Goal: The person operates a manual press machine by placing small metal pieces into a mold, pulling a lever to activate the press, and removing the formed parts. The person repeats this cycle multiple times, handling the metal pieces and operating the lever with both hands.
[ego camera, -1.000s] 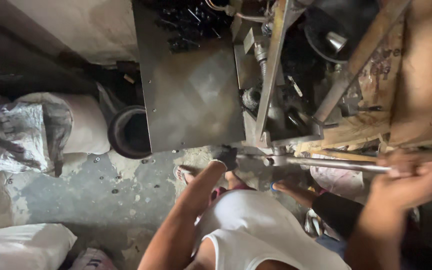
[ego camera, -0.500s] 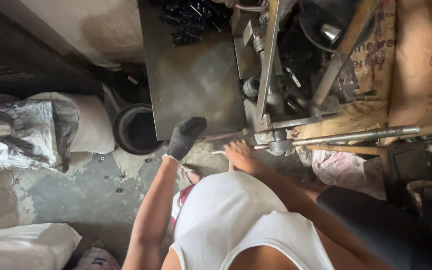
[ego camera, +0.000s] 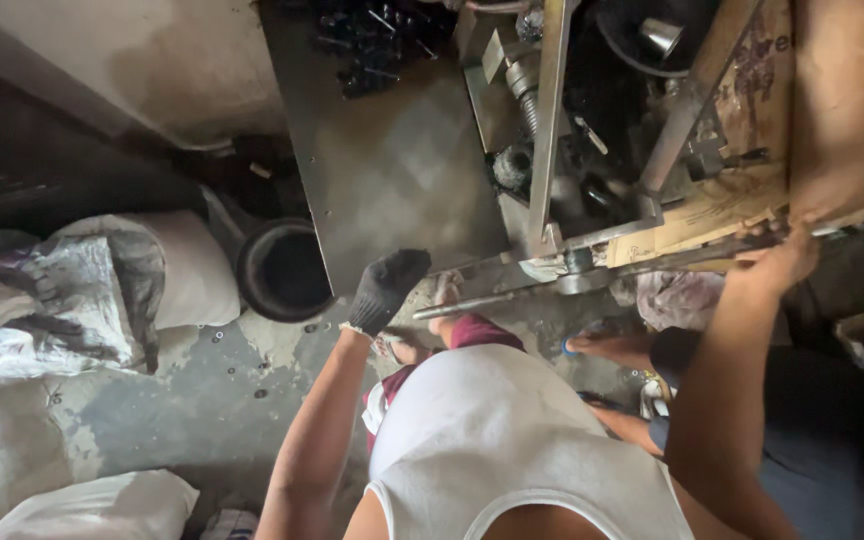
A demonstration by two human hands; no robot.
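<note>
L hand (ego camera: pixel 388 288) in dark glove, fingers curled, gripping nothing, hovers just below metal sheet (ego camera: pixel 392 170), R hand (ego camera: pixel 777 258) bare, closed round long steel rod (ego camera: pixel 592 275), rod runs L–R between both hands, black pot (ego camera: pixel 285 270) near L hand

The stained grey concrete floor (ego camera: pixel 152 400) carries crumpled white plastic sacks (ego camera: pixel 72 290), a round black bucket (ego camera: pixel 284 270) beside them, and small metal washers (ego camera: pixel 262 392) scattered nearby.
</note>
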